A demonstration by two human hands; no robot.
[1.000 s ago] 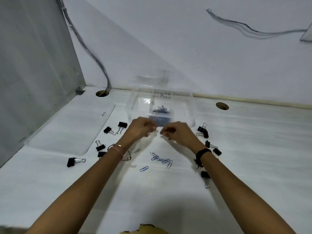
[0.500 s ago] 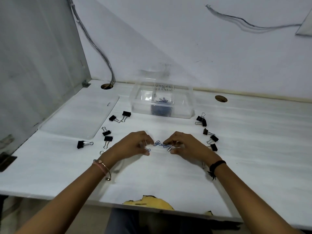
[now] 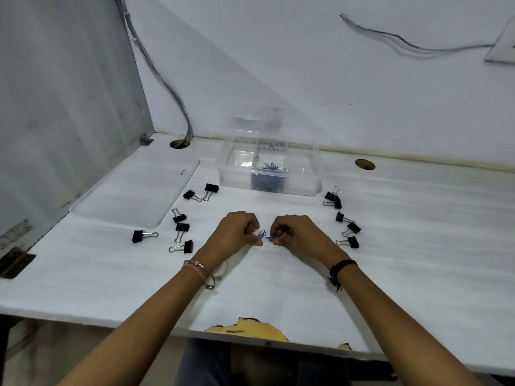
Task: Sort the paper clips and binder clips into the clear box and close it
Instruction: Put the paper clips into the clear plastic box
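Both hands are low on the surface, close together in front of the box. The left hand and the right hand each have their fingers curled, pinching blue paper clips at the fingertips. I cannot tell whether the clips are touching the white top or just off it.

My read is that this is the gathering step. To do it well, pinch firmly and bunch the clips so none dangles. Then carry them over the box's middle section, where a blue heap already lies, and release low inside the walls so nothing bounces out.

The clear box sits open at the back of the surface, with its lid lying flat to the left.

Now the count:
- **Paper clips:** two show between the fingers, perhaps more hidden in the palms. The heap in the box is too tangled to number.
- **Binder clips:** six black ones on the left and five on the right. That makes eleven, all outside the box.
- **Box and lid:** one of each.
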